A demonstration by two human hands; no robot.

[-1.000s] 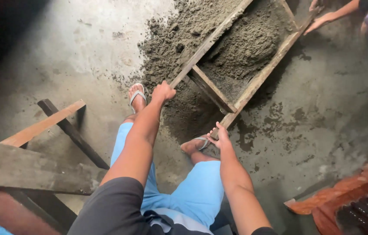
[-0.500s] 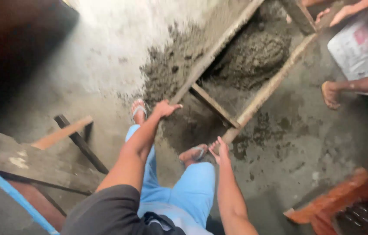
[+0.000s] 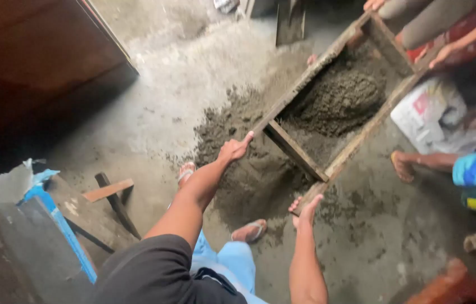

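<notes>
Hands are gripping a wooden frame (image 3: 328,121) that is lying slanted over the floor (image 3: 182,107), running from the near centre up toward the top right. The left hand (image 3: 233,150) is closing its grip on the end of the left rail, fingers wrapped over the wood. The right hand (image 3: 305,207) is clamping the end of the right rail, fingers curled under it. A heap of grey mix (image 3: 342,98) is sitting inside the frame past the near crossbar, and more mix (image 3: 249,180) is spreading on the floor under and beside the near end. Two sandalled feet (image 3: 249,231) are standing just beside that spill. At the far end, another person's hands (image 3: 443,55) are holding the frame. A white sack (image 3: 435,115) is lying right of it.
</notes>
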